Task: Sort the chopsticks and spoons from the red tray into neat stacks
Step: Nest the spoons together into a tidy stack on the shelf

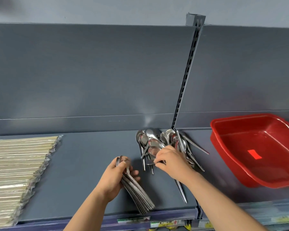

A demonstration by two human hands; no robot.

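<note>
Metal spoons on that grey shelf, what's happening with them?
A person is sorting. The left hand holds a nested stack of steel spoons; the right hand pinches one from the loose pile of shiny spoons on the grey metal shelf. Pale wrapped chopsticks lie stacked at the left; the red plastic tray looks empty.

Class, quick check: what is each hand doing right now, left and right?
Left hand: grips a nested stack of spoons.
Right hand: fingers curled, pinching one spoon in the loose pile.
</note>
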